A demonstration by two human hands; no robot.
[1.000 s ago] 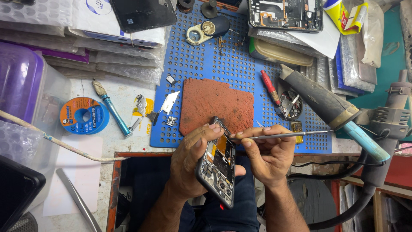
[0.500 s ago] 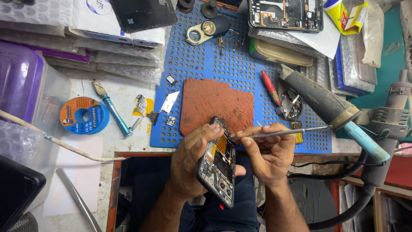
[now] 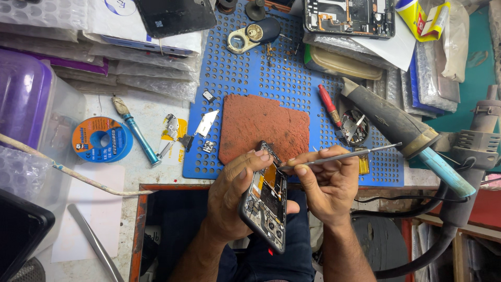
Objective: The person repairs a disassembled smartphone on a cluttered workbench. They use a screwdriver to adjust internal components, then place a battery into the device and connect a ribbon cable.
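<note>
Left hand [image 3: 235,196]: its grip is closed around an opened phone [image 3: 265,197] with the back cover off, fingers curled over the upper edge and thumb under the lower side.
Opened phone: held tilted in the air in front of the person's lap, just below the bench [image 3: 151,125] edge, with its dark inner boards and an orange patch facing up.
Right hand [image 3: 326,183]: its grip is pinched shut on thin metal tweezers [image 3: 344,155], thumb and forefinger near the tip end.
Tweezers: they lie almost level, the tip meeting the phone's upper edge beside the left fingertips, the far end pointing right.
Blue perforated mat [image 3: 261,68]: spread on the bench above the hands, with a rust-red pad [image 3: 263,128] lying on it, just beyond the phone.
Small parts: a metal shield plate [image 3: 206,124] lies at the mat's left edge.
Left of the mat: a blue solder wire spool [image 3: 102,139] and a blue-handled brush [image 3: 136,131].
Right side: a red screwdriver [image 3: 330,106] on the mat, and a hot-air gun [image 3: 399,125] with a dark nozzle and a light blue handle.
</note>
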